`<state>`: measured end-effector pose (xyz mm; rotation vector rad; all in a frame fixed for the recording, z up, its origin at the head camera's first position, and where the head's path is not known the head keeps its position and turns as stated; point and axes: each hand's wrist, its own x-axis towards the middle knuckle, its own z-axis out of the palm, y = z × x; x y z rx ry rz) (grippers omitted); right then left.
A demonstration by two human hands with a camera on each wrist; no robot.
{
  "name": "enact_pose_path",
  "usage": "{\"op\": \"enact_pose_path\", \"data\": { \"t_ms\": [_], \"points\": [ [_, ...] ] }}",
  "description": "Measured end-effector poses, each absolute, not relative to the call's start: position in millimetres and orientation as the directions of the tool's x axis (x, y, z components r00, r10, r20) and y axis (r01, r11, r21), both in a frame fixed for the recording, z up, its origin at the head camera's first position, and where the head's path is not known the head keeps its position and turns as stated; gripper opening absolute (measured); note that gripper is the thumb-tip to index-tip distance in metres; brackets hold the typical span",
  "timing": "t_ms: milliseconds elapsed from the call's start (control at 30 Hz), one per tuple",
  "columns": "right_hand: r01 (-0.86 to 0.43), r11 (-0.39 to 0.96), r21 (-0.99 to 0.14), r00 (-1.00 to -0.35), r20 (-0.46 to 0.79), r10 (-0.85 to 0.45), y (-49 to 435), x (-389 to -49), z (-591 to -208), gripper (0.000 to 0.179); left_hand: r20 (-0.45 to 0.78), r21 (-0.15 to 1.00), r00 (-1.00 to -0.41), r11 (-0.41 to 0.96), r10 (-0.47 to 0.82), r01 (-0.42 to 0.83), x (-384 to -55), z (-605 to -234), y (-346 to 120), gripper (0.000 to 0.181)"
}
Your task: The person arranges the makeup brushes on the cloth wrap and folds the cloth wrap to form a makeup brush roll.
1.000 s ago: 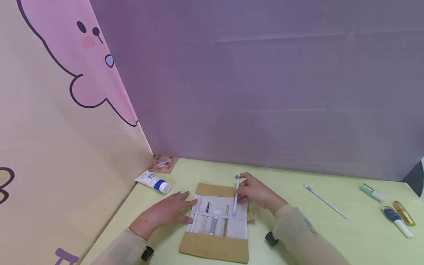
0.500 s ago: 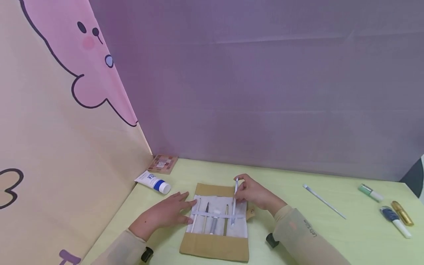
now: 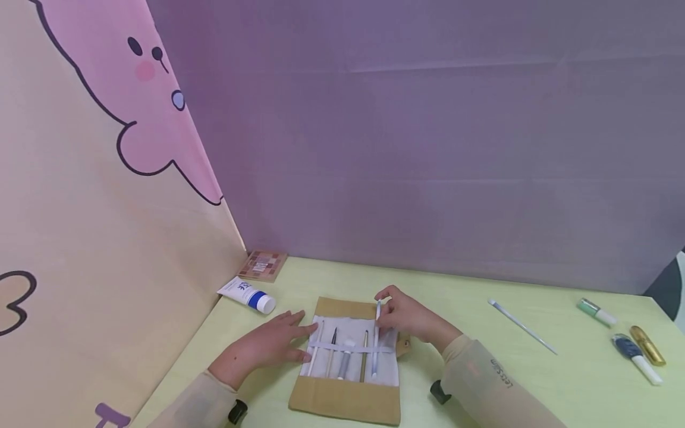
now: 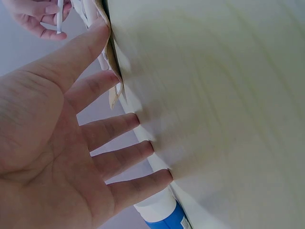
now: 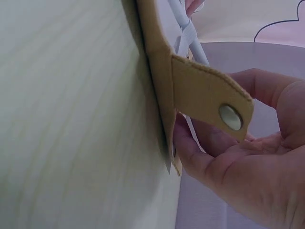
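An unrolled tan brush case [image 3: 345, 401] with a pale lining lies on the table. My right hand [image 3: 401, 315] pinches the upper end of a slim white-and-blue makeup brush [image 3: 374, 359], which runs under the elastic band [image 3: 350, 346], its lower end near the bottom pocket. In the right wrist view the case's snap strap [image 5: 200, 93] sticks up in front of that hand. Several other slim brushes sit side by side under the band, among them a black-tipped one [image 3: 332, 351]. With fingers spread, my left hand [image 3: 273, 343] rests at the case's left edge.
Another slim white brush [image 3: 521, 326] lies right of the case. Farther right are a green-and-white bottle [image 3: 596, 312], a gold tube [image 3: 647, 345] and a dark blue-and-white item [image 3: 637, 358]. A white tube [image 3: 247, 294] and a palette [image 3: 262, 265] lie back left.
My right hand has moved down and slightly left, sliding the brush farther through the elastic band toward the bottom pocket. The left hand has stayed in place.
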<state>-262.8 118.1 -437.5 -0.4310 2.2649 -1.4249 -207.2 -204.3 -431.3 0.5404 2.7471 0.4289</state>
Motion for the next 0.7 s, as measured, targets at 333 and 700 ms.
{"op": "enact_pose_path", "data": {
  "t_ms": [333,700],
  "points": [
    [-0.019,0.397,-0.917,-0.829,-0.208,-0.519,120.8,-262.2,-436.7,0.048,-0.240,0.344,-0.878,0.882,0.414,0.322,-207.5,-432.6,-205.6,0.069],
    [-0.014,0.374,-0.927,-0.831,-0.197,-0.521,123.2,-263.6,-444.2,0.043,-0.236,0.354,-0.875,0.876,0.423,0.328,-205.9,-427.3,-203.0,0.068]
  ]
}}
